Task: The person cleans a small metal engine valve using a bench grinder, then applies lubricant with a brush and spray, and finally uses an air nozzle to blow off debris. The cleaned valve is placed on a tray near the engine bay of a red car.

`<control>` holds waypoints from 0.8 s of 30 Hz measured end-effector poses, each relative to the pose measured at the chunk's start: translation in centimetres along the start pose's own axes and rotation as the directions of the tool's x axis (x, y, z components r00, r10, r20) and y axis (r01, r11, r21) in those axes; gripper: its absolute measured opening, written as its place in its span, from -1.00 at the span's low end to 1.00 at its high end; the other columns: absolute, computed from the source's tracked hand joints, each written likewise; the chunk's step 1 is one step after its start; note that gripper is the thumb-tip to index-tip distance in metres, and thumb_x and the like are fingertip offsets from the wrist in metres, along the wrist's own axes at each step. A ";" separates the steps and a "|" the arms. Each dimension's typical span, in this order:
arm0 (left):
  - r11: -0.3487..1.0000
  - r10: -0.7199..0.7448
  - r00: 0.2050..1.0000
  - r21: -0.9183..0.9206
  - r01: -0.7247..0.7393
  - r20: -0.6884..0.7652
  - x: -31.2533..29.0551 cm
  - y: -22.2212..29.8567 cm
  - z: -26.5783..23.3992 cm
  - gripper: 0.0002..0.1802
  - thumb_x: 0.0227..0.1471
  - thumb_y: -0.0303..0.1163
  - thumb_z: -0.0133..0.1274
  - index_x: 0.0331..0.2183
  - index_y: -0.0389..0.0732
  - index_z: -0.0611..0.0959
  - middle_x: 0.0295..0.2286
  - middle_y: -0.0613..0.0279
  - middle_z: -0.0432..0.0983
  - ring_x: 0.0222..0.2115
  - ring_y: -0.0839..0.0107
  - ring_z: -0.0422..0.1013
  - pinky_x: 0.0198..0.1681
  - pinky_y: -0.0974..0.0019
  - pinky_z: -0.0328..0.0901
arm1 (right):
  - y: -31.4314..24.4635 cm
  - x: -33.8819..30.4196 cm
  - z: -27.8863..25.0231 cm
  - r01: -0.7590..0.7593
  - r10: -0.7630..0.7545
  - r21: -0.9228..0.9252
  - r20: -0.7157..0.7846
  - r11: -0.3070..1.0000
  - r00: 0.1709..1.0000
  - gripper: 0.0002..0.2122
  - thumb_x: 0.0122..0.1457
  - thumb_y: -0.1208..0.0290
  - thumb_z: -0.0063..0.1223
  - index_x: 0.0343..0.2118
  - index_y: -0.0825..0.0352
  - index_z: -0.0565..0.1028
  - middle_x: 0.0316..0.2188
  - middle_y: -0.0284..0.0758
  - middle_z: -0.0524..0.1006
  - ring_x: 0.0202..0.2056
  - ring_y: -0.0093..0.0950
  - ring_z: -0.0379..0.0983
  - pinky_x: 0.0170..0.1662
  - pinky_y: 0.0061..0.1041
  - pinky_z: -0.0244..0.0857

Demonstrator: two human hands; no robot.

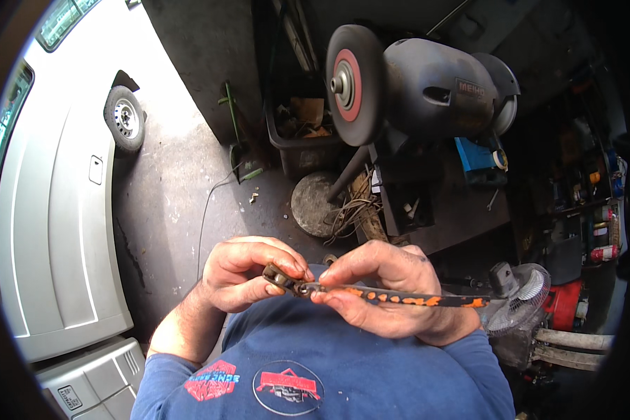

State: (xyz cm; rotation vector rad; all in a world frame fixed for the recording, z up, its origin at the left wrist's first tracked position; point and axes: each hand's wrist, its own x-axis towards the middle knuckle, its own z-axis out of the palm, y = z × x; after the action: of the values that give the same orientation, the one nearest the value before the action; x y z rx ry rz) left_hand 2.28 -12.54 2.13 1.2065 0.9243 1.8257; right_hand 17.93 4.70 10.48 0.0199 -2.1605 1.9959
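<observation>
In front of my chest I hold a long, thin tool handle (413, 298), dark with worn orange patches. It lies nearly level, its far end pointing right past my wrist. My right hand (388, 269) is closed on it, thumb and fingers pinching near its left end. At that end sits a small, grimy metal head (281, 279) with a rounded joint. My left hand (241, 273) pinches this head between thumb and fingers. The fingertips of both hands look dirty. I cannot make out the exact kind of tool.
Ahead to the right stands a bench grinder (441, 87) with a dark wheel (355, 85) on a round-based pedestal (316, 203). A black bin (306, 155) holds scraps behind it. A white vehicle (56, 210) is at left. A fan (525, 297) stands at right; a cable (204, 217) crosses the floor.
</observation>
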 end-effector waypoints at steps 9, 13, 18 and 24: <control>0.993 -0.058 0.992 0.095 0.069 -0.116 -0.2 0.9 1.1 -0.71 0.02 -0.30 0.26 -0.38 -0.36 0.62 -0.41 -0.01 0.58 -0.39 0.26 0.55 -0.30 0.29 0.43 | -0.2 0.5 0.3 0.198 -0.183 -0.233 0.085 0.952 0.979 -0.80 -0.01 0.64 0.29 -0.27 0.38 0.63 -0.39 -0.23 0.61 -0.35 -0.44 0.59 -0.28 -0.52 0.49; 0.996 -0.037 0.999 0.077 0.034 0.029 -0.2 1.0 0.6 -0.75 0.11 -0.41 0.13 -0.20 -0.37 0.61 -0.26 -0.01 0.58 -0.23 0.24 0.54 -0.13 0.25 0.41 | -0.1 0.4 0.6 0.212 -0.202 -0.191 0.075 0.958 0.977 -0.80 -0.01 0.65 0.29 -0.27 0.38 0.63 -0.36 -0.21 0.60 -0.32 -0.41 0.58 -0.27 -0.51 0.48; 0.968 0.002 0.990 0.249 0.033 -0.139 -0.2 0.6 1.7 -0.69 0.09 -0.23 0.19 -0.35 -0.34 0.61 -0.41 0.02 0.58 -0.37 0.28 0.54 -0.26 0.30 0.41 | 0.0 -0.4 0.9 0.166 -0.170 -0.216 0.000 0.962 0.985 -0.83 -0.02 0.67 0.28 -0.31 0.39 0.62 -0.37 -0.20 0.60 -0.32 -0.40 0.58 -0.27 -0.51 0.47; 0.975 0.077 0.965 0.223 -0.019 -0.252 -0.3 1.1 1.7 -0.72 0.15 -0.26 0.12 -0.26 -0.31 0.55 -0.39 0.02 0.54 -0.36 0.25 0.53 -0.24 0.23 0.45 | 0.3 -1.2 0.5 0.058 -0.047 -0.104 0.107 0.993 0.993 -0.86 -0.01 0.68 0.26 -0.34 0.46 0.60 -0.40 -0.18 0.60 -0.35 -0.41 0.57 -0.29 -0.52 0.45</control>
State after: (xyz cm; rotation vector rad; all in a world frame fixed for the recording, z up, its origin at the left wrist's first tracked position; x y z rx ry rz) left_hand 3.72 -13.00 3.49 1.1448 1.2813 1.9941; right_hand 19.01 4.09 9.96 0.1668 -2.3028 1.8871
